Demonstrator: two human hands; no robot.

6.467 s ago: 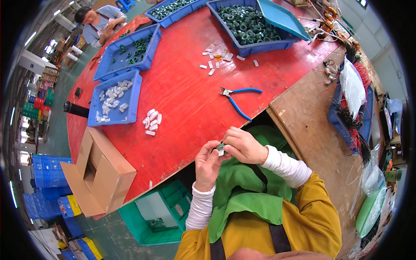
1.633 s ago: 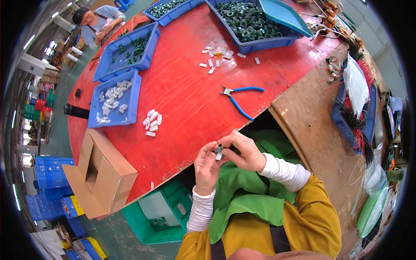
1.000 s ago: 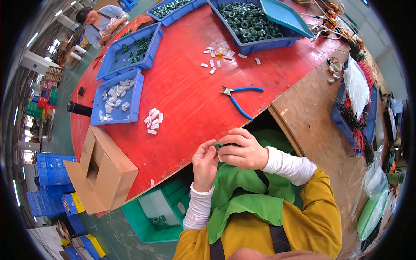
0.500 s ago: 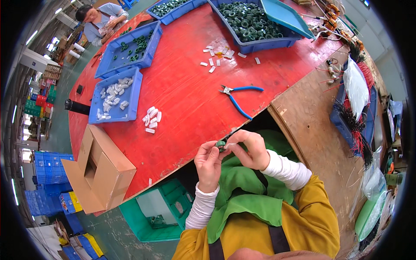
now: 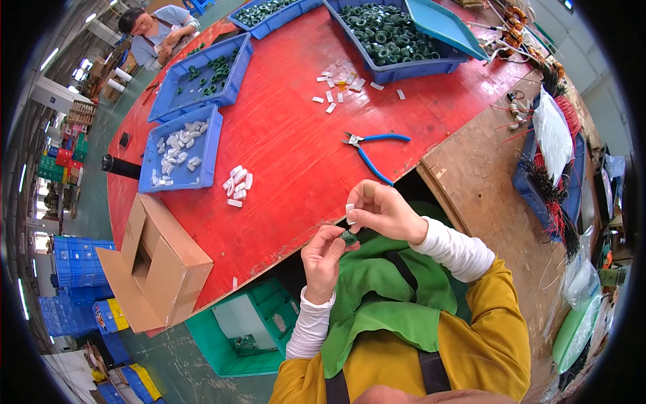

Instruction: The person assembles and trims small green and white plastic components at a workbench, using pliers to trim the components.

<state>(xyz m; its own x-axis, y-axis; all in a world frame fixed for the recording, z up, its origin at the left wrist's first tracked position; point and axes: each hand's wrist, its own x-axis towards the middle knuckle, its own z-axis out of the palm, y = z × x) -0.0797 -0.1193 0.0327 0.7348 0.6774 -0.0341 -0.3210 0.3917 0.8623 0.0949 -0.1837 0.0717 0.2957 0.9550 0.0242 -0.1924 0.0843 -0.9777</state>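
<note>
My left hand (image 5: 321, 261) pinches a dark green ring (image 5: 348, 238) between thumb and fingertips, just past the table's front edge. Above and to the right of it, my right hand (image 5: 383, 214) holds a small white piece (image 5: 350, 213) upright between thumb and forefinger. The two hands are close together, and the white piece looks apart from the ring. Farther up on the red table (image 5: 289, 155) lie cutting pliers (image 5: 369, 156) with blue handles, jaws toward the left. A small pile of white pieces (image 5: 237, 185) rests to the left.
Blue bins hold green rings (image 5: 387, 42), a few more rings (image 5: 214, 75) and white pieces (image 5: 180, 149). An open cardboard box (image 5: 165, 266) stands at the table's left corner. Below is a green crate (image 5: 232, 363). Wire bundles (image 5: 555, 175) lie at right; a person (image 5: 158, 37) sits at far left.
My right hand has lifted up and away from the ring, and the white piece now shows clearly in its fingers. My left hand has stayed nearly in place, the ring tilted differently.
</note>
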